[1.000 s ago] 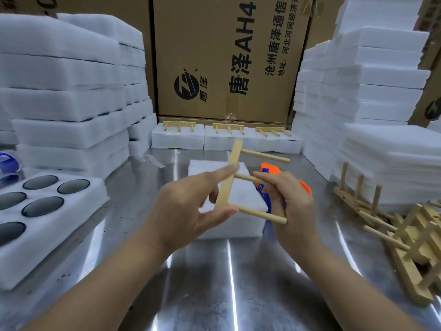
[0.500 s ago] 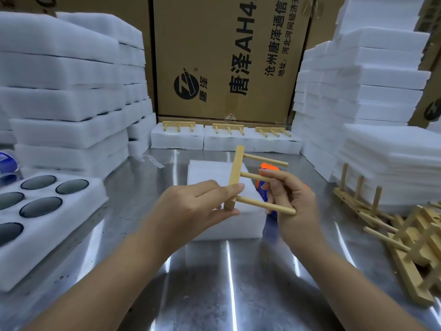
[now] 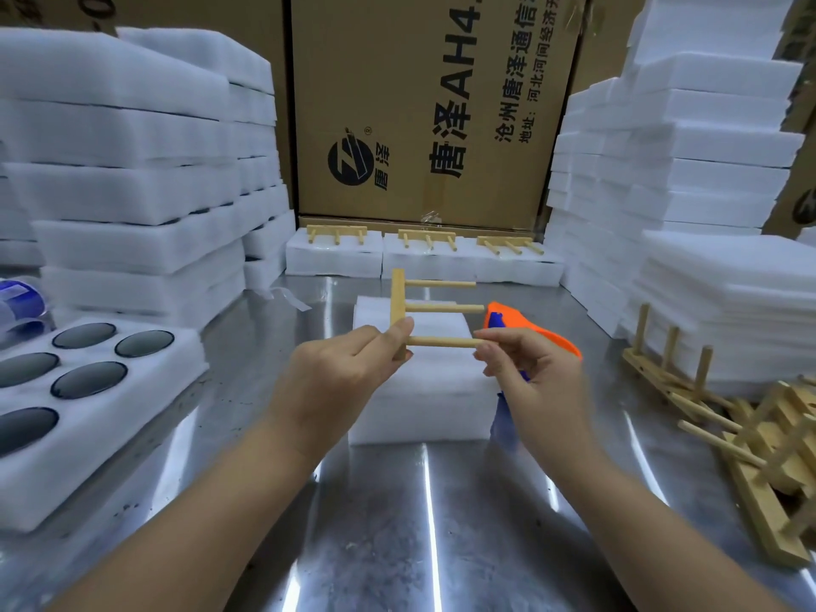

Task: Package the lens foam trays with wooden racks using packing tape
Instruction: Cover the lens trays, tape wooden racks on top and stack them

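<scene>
Sitting at nine o'clock, foam tray (image 3: pixel 145 417) with dark lenses (image 3: pixel 89 379) in round wells, left hand (image 3: pixel 340 382) pinching wooden rack (image 3: pixel 398 298) by its bar, right hand (image 3: pixel 534 377) gripping the lowest peg's end

I have open steel table (image 3: pixel 397 523) in front of me, a wide lane running up to the white foam block (image 3: pixel 424 408) at centre. Above that block, the wooden rack (image 3: pixel 398 302) held between my left hand (image 3: pixel 335 382) and right hand (image 3: pixel 538 382) fills the air. An orange tape dispenser (image 3: pixel 530 324) crowds the block's right side. A lens foam tray (image 3: pixel 145 417) walls the left edge and a pile of wooden racks (image 3: pixel 759 461) the right. Tall foam stacks (image 3: pixel 132 192) flank both sides, and a row of packed trays (image 3: pixel 424 262) closes the back.
</scene>
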